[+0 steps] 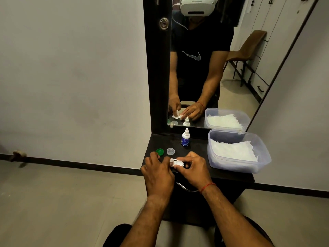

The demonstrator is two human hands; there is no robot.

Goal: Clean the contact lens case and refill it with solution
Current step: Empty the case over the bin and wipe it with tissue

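Both forearms reach in over the dark shelf (229, 172). The right hand (193, 168) grips the white lens case (179, 164) (both caps off), while the left hand (157, 172) pinches a tissue scrap (172, 162) against it.

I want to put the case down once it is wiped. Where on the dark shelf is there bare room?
Bare shelf lies between the solution bottle and the tissue tub, behind the right hand. The left end is crowded: the green cap and clear cap sit beside the left hand.
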